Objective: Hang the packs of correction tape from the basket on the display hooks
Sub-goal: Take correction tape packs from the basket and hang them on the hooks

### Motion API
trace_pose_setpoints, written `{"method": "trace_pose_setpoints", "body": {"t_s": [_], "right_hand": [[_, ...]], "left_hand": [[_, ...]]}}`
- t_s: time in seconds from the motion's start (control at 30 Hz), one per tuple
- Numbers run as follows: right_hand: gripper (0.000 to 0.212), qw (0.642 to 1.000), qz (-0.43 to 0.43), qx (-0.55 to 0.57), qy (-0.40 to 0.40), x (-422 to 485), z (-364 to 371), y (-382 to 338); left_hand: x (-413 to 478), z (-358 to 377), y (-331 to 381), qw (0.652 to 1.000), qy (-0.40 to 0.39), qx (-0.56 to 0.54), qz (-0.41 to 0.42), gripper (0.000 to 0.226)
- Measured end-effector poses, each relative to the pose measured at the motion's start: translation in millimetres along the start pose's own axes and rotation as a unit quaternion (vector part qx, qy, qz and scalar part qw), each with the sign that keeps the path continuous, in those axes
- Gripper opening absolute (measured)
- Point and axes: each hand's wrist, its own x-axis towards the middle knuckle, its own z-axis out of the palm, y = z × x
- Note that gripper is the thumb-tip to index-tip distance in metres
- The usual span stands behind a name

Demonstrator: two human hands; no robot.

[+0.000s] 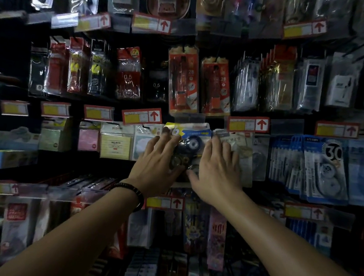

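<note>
This was a stationery shop, seen at a dim wall display. Rows of blister-packed goods hung from hooks: pencil-lead packs marked 0.5, 2B pencil sets, sticky-note pads and blue correction-tape packs. Under each row ran red-and-yellow price labels with upward arrows, as retail shelving carries.

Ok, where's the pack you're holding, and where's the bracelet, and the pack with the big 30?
correction tape pack (190, 144), head view, on its dark round tape wheel.
bracelet (137, 194), head view, on the dark beads at the left wrist.
pack with the 30 (334, 152), head view, on the printed number.
</note>
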Motion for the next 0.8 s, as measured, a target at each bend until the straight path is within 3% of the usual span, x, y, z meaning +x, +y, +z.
{"method": "trace_pose_setpoints", "body": {"t_s": [0.33, 0.5, 0.67, 0.8], "right_hand": [[0.086, 0.999, 0.012, -0.019, 0.047, 5.0, -6.9, 0.9], [0.094, 0.998, -0.018, -0.048, 0.032, 7.3, -3.8, 5.2], [0.089, 0.998, -0.042, -0.010, 0.050, 8.7, -3.1, 10.5], [0.099, 0.999, -0.037, -0.011, 0.022, 9.9, 0.8, 10.8]], "left_hand": [[10.1, -6.9, 6.7, 0.999, -0.027, -0.002, -0.016, 0.090], [10.3, -9.0, 3.6, 1.000, -0.021, 0.004, -0.006, 0.090], [13.2, -11.2, 1.0, 1.000, -0.016, 0.012, 0.010, 0.089], [15.2, -11.5, 1.9, 0.999, -0.020, 0.024, 0.015, 0.087]]}}
